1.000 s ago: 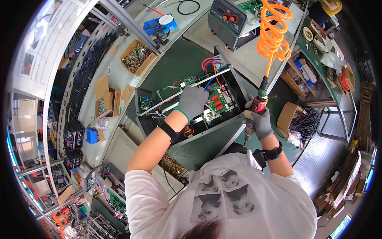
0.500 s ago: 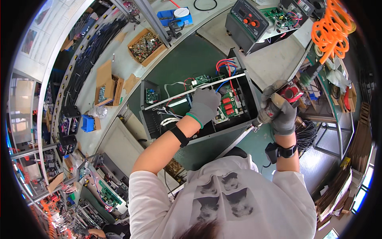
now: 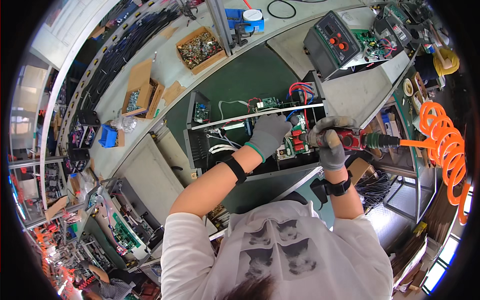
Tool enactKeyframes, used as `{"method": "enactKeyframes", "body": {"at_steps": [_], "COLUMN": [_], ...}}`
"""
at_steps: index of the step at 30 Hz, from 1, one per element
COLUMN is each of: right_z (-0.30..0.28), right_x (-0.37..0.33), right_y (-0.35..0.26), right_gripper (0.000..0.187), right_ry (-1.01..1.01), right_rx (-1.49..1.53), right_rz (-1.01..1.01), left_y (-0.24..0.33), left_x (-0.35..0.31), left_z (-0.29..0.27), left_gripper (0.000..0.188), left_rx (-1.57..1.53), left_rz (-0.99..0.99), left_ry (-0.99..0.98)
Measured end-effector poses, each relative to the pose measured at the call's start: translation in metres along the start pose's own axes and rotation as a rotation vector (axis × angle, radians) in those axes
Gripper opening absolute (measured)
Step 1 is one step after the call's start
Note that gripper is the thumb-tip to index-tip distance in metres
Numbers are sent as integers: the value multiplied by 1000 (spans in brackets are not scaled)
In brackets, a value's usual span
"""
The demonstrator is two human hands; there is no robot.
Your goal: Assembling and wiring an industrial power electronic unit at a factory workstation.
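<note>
A black metal equipment case (image 3: 198,165), open at the top, lies on the bench in front of me. Green circuit boards with red parts (image 3: 298,145) and bundles of cables sit inside it. My left hand (image 3: 270,134), in a grey glove, reaches into the case beside the pale crossbar (image 3: 225,121). Its fingers are curled, and whatever they hold is hidden. Gloved as well, my right hand (image 3: 332,145) grips a red and grey air screwdriver (image 3: 354,139) held level over the case's right side. The tool's tip is hard to make out near the boards.
An orange coiled hose (image 3: 442,142) runs from the screwdriver to the right. A control unit with red knobs (image 3: 332,42) stands at the back right. Cardboard boxes of small parts (image 3: 201,50) and a blue bin (image 3: 108,136) sit to the left. Another person (image 3: 442,62) is at far right.
My right hand has swung the screwdriver leftward from beside the case to over its boards, turning it level and stretching the hose. My left hand stays in the case. The view has shifted slightly.
</note>
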State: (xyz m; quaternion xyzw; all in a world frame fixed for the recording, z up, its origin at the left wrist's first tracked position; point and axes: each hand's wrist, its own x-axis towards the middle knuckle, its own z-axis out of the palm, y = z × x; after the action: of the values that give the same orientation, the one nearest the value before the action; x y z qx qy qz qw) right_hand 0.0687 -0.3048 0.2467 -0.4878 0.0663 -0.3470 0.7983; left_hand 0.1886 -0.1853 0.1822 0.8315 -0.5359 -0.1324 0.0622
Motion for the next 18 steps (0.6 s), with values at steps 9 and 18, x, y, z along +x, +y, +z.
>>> {"method": "enactKeyframes", "body": {"at_steps": [9,18], "right_z": [-6,4], "right_x": [-5,-11], "right_y": [11,17], "right_gripper": [32,34], "right_ry": [-229,-202], "right_rx": [-57,-136], "right_rz": [-118,-64], "left_y": [-3,-4], "left_x": [4,-7], "left_z": [-9,-18], "left_gripper": [10,15], "left_rx": [-25,-69], "left_rz": [19,20], "left_ry": [12,90]}}
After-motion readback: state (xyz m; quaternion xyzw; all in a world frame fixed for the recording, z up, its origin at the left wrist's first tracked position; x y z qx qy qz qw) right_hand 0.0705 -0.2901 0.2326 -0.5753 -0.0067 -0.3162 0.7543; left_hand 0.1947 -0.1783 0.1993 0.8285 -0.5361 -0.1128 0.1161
